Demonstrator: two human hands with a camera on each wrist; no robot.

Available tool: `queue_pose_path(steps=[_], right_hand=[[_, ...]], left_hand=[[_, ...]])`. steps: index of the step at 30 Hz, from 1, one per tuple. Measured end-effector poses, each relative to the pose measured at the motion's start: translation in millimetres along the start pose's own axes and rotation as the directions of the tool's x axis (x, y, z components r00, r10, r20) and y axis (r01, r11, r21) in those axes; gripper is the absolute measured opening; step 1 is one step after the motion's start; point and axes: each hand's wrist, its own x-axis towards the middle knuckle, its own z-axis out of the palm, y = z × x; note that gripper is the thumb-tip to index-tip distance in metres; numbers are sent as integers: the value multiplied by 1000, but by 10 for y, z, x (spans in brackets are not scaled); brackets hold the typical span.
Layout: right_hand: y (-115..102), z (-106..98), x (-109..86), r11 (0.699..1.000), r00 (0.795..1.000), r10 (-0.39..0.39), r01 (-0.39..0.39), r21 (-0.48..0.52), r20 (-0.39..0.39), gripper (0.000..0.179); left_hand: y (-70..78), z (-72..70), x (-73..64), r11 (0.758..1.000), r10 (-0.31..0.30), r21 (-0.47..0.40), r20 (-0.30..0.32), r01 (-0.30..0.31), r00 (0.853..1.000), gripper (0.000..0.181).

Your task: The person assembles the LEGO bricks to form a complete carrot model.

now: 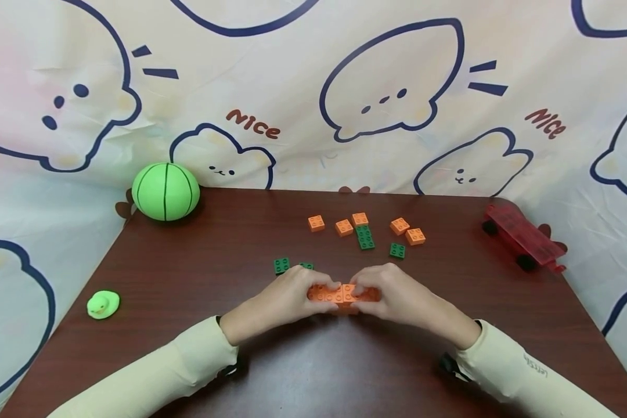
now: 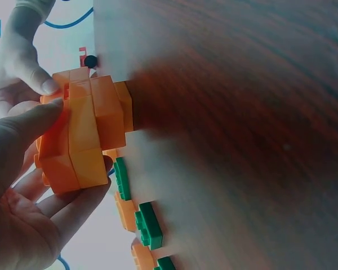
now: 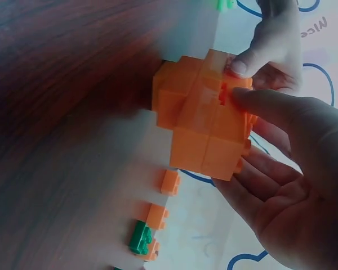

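Both of my hands grip one block of stacked orange toy bricks [image 1: 343,295] near the middle of the table. My left hand [image 1: 291,294] holds its left end, with the thumb on the near side and the fingers round the far side. At the right end, my right hand [image 1: 399,291] holds it the same way, and the two thumbs come close together. In the left wrist view the stacked bricks [image 2: 85,143] show wide upper layers that step in to a narrower bottom close over the table. Studs face up along the top, partly hidden by fingers.
Beyond the hands lie several loose orange bricks [image 1: 316,223] and green bricks [image 1: 365,237]. A green ball [image 1: 166,192] sits at the back left corner, a green rubber duck [image 1: 103,305] at the left edge. Toward the right edge is a translucent red skateboard [image 1: 525,235]. A printed cloth [image 1: 303,75] hangs behind.
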Motion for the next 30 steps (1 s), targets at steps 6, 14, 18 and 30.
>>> queue_pose_path(steps=[6,14,18,30], right_hand=[[19,26,-16,1000,1000,9,-9,0,15,17],[52,15,3,996,1000,-6,3,87,29,13],[74,-8,34,995,998,-10,3,102,61,11],[86,-5,24,999,997,26,-29,39,68,13]], left_hand=[[-6,3,-19,1000,-11,4,0,11,1000,27],[4,6,-19,1000,2,1,-18,-2,1000,26],[5,15,-21,1000,8,8,-28,-8,1000,25],[3,30,-25,1000,6,4,-28,-5,1000,26]])
